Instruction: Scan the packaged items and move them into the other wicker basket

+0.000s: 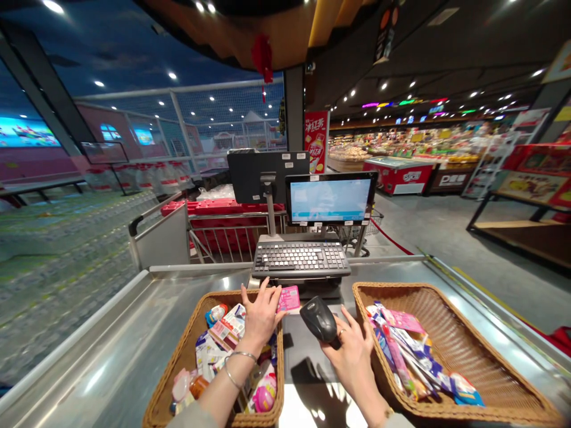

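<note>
Above the left wicker basket [172,362], my left hand [260,315] grips a flat pink packet [289,298] by its left edge; the other fingers are spread. My right hand [354,356] is wrapped around a black handheld barcode scanner [318,320], whose head points left towards the packet. Packaged sweets and small snacks [229,324] fill much of the left basket, with a pink round toy-like pack [265,392] near its front. The right wicker basket [473,333] holds more wrapped snacks [405,351], heaped on its left side.
Behind the baskets are a keyboard [301,257] and a lit monitor [331,199]; a second screen [250,178] faces away. The metal counter [107,333] has a raised rim. Beyond it stand a metal cart [160,235] and stacked bottles [80,255].
</note>
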`<action>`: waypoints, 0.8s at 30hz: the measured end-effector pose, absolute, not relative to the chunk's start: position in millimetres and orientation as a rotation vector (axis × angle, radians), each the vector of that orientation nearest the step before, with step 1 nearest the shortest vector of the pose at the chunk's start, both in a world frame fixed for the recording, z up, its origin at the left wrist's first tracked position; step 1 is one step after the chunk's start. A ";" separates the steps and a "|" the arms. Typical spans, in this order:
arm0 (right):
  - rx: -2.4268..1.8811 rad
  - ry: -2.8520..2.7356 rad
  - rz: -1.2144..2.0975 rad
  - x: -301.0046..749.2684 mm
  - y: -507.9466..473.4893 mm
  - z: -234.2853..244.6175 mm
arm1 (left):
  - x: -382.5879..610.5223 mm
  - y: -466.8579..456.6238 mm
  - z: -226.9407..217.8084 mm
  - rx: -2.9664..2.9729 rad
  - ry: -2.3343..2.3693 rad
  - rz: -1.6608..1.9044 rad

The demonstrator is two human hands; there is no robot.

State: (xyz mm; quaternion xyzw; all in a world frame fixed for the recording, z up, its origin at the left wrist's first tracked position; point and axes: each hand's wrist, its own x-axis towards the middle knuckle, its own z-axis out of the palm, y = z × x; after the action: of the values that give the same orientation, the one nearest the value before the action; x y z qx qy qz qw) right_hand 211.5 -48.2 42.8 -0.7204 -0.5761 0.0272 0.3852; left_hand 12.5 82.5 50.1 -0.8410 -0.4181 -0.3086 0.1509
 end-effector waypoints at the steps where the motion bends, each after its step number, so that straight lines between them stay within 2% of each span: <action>1: -1.834 -1.472 0.089 212.5 -47.6 41.9 | 12.8 82.5 50.3 -2.412 -1.200 -0.884; 24: -1.835 -1.452 0.160 207.5 -52.5 45.2 | 15.1 80.3 48.2 -2.411 -1.200 -0.850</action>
State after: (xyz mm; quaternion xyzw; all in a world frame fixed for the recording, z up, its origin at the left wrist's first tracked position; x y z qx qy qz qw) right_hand 207.5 -52.5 45.2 -0.7212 -0.5706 0.0630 0.3877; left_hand 15.1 80.3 48.2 -0.8430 -0.4196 -0.2971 0.1579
